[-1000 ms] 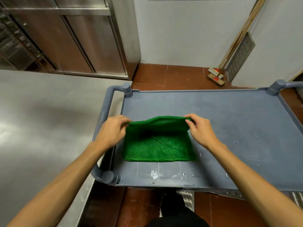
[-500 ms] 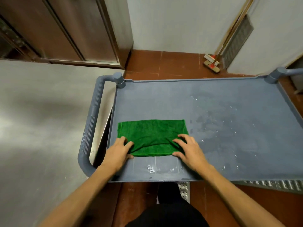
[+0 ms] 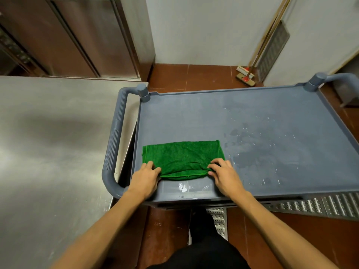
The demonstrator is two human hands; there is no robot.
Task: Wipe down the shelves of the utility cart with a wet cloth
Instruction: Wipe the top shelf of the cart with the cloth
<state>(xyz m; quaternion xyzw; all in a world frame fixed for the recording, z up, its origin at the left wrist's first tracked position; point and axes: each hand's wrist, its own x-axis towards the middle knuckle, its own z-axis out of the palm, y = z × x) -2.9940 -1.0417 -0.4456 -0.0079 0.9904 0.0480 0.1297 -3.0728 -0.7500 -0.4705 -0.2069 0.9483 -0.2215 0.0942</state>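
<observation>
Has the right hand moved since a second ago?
Yes: the right hand moved from the green cloth's far edge toward the cart's near rim.

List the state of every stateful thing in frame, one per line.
green cloth, folded, lying on the top shelf by its near left corner
top shelf, wet patches and droplets on the right half
left hand, fingers pinch the cloth's near left corner
right hand, fingers pinch the cloth's near right corner
cabinet doors, shut
broom, propped leaning, untouched
</observation>
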